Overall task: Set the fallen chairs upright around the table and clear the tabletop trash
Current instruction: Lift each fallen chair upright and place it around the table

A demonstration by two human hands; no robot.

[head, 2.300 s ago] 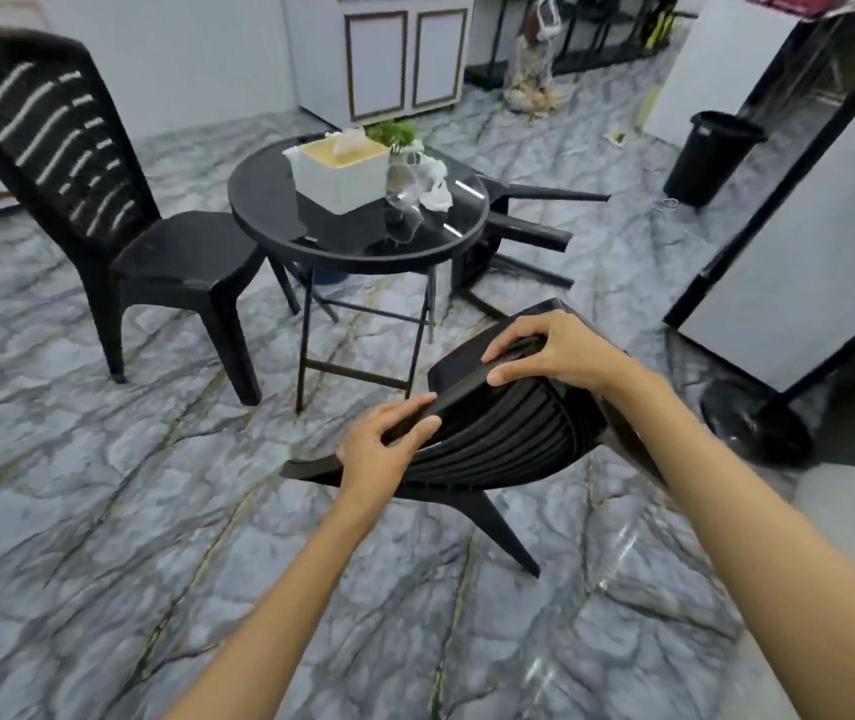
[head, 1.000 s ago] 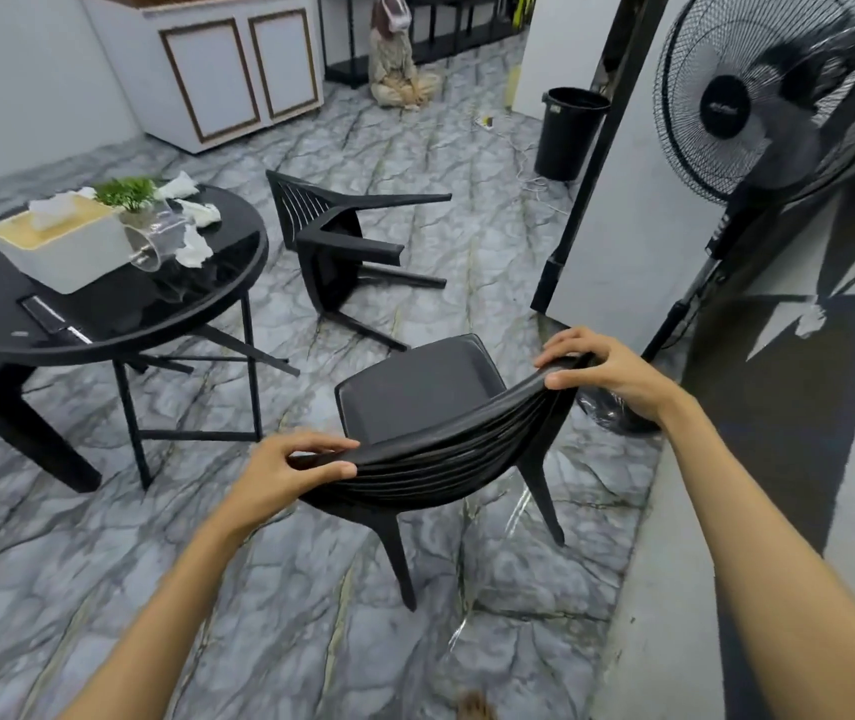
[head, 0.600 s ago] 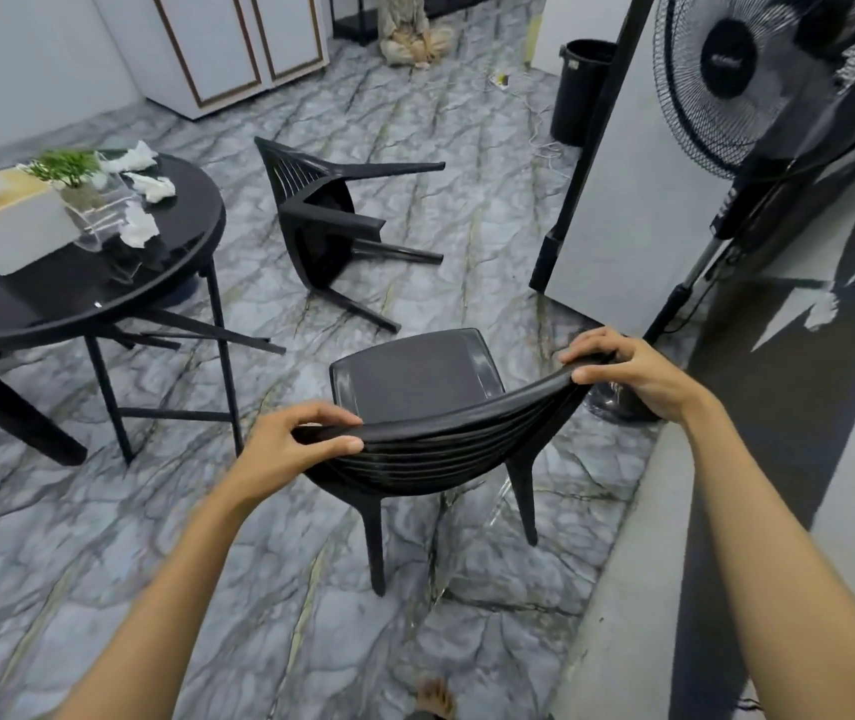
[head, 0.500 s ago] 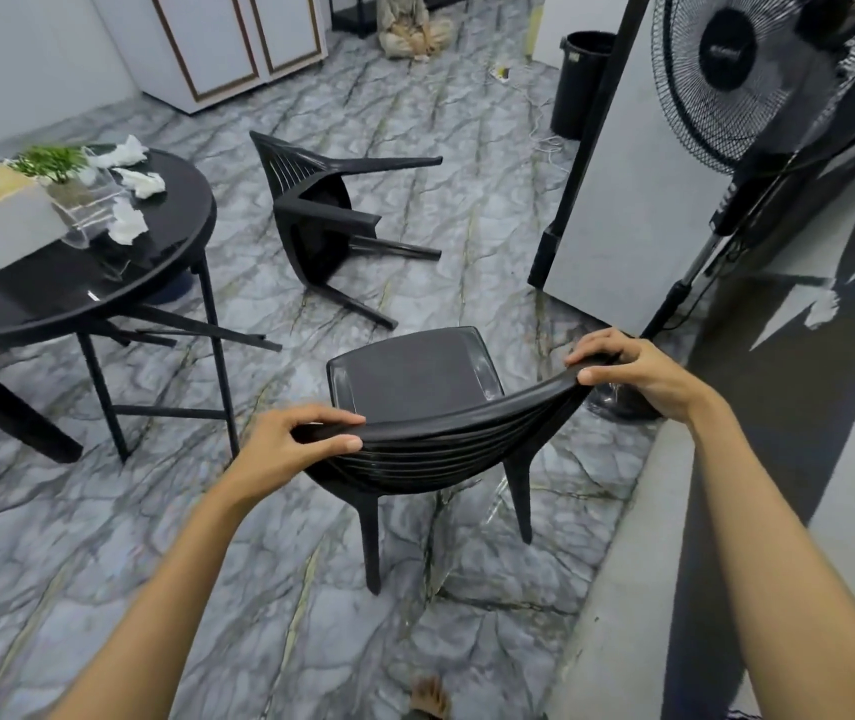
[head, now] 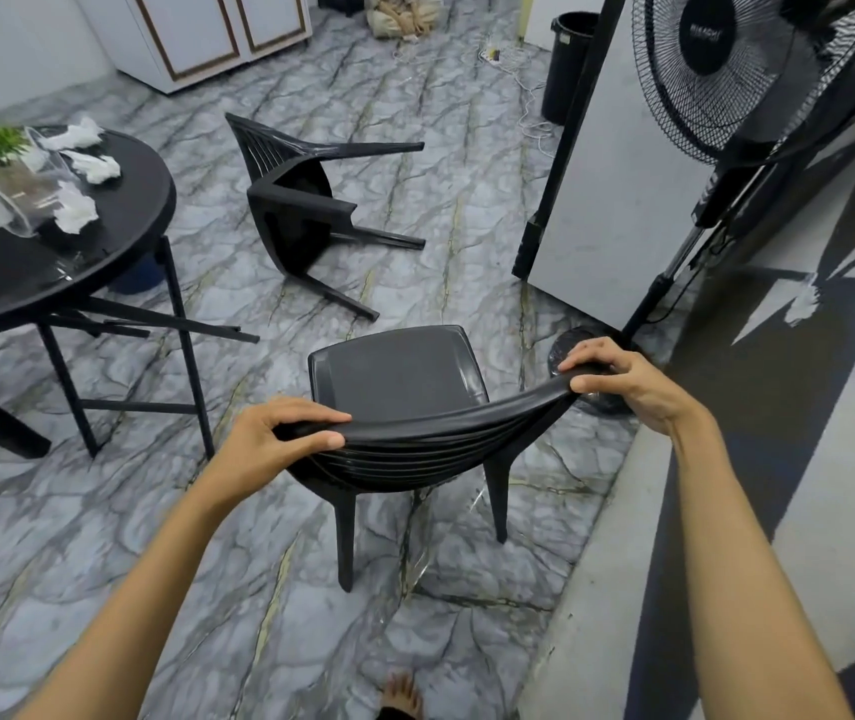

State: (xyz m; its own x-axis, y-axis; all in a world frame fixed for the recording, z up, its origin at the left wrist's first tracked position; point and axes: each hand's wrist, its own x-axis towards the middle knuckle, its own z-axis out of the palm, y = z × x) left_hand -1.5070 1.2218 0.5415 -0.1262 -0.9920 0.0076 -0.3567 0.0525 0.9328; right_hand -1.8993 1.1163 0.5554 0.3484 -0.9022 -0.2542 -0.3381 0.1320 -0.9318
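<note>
Both hands grip one upright chair's backrest; another chair lies fallen, tissue trash remains on the worktop

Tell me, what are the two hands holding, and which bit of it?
Both hands hold the upright black chair by the top rail of its backrest: the left hand near the rail's left end, the right hand at its right end, fingers curled over the edge.

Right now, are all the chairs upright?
No, one black chair lies on its side beyond the held chair.
</note>
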